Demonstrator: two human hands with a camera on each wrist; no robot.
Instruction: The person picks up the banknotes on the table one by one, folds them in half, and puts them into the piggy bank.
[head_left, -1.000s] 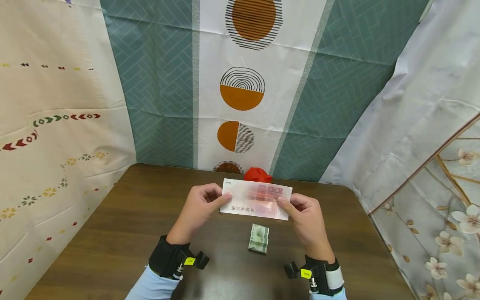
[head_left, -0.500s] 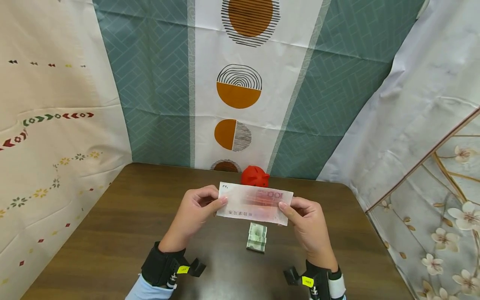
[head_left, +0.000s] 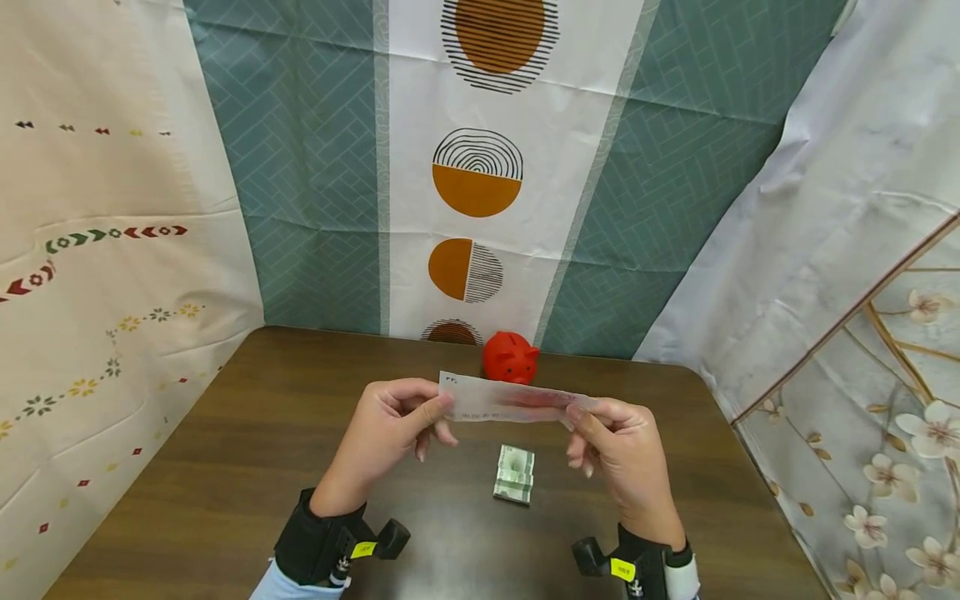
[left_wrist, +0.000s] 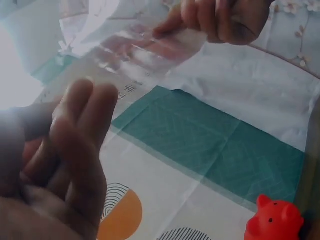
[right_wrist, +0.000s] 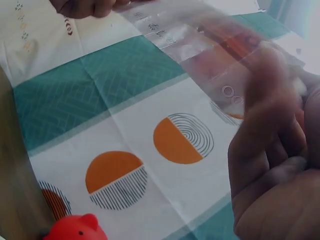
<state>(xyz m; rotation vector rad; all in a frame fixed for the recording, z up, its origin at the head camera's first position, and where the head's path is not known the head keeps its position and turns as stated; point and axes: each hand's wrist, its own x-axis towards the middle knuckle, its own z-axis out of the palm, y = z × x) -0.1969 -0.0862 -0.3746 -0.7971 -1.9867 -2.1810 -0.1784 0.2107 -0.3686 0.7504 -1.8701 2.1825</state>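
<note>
Above the brown table (head_left: 225, 475), the pink-and-white banknote (head_left: 495, 400) stretches between your two hands, raised clear of the surface, with the red piggy bank (head_left: 510, 357) beyond it at the far edge. The note runs nearly level from end to end, its face tipped so that the head view catches it at a slant.

Expect it to weigh almost nothing. Light comes through it in both wrist views, so it is probably a thin, limp sheet that creases easily and could tear under a hard pull; its glossy look suggests a slightly slippery face. The short ends, where you have it, look like the right places to hold, since light, even tension should keep the middle flat.

Your left hand (head_left: 382, 433) pinches one short end, thumb on the near face, the other fingers loosely bent below. Your right hand (head_left: 628, 446) pinches the opposite end the same way, thumb in front. The hands are well apart, joined only by the note. Neither touches the folded green banknote (head_left: 514, 475) lying on the table between your wrists.
</note>
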